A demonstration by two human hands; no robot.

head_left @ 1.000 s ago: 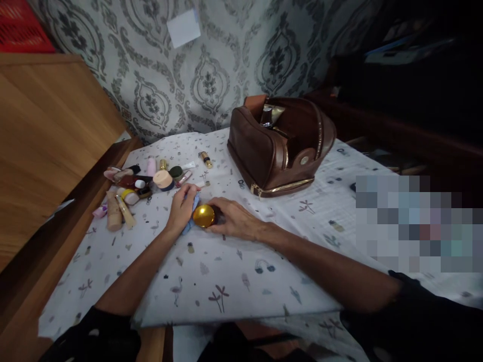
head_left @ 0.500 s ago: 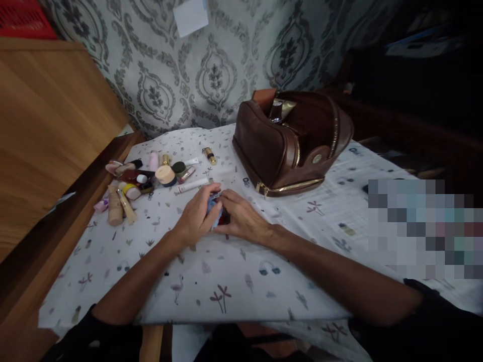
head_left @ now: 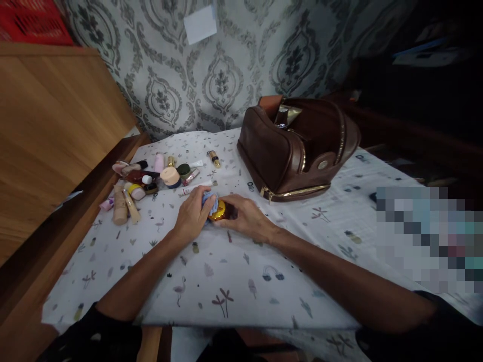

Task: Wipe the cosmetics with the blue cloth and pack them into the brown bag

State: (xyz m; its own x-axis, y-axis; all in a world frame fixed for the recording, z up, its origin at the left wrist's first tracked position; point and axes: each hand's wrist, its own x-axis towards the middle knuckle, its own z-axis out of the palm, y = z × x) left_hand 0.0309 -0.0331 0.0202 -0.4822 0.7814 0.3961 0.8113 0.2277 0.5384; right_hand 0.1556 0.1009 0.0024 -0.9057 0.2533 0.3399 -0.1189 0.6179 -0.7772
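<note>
My right hand (head_left: 247, 218) grips a small round jar with a shiny gold lid (head_left: 218, 211), its fingers curled round the side. My left hand (head_left: 192, 213) is closed on a light blue cloth (head_left: 210, 202), which presses against the lid's left edge. Part of the jar's body is hidden behind my fingers. Just beyond my left hand lies a white tube (head_left: 207, 184), partly covered by it. Both hands are over the middle of the patterned cloth on the table (head_left: 207, 291).
Several cosmetics lie at the left, among them a peach-lidded jar (head_left: 171, 176), a beige tube (head_left: 120, 206) and a pink bottle (head_left: 159, 162). A gold-and-black tube (head_left: 214, 159) lies farther back. An unzipped brown bag (head_left: 271, 151) stands at the back right. A wooden panel (head_left: 64, 115) rises on the left.
The gold lid faced me at first, then was covered by my hands and the blue cloth, and now shows again with the cloth at its edge. The view has shifted slightly.
</note>
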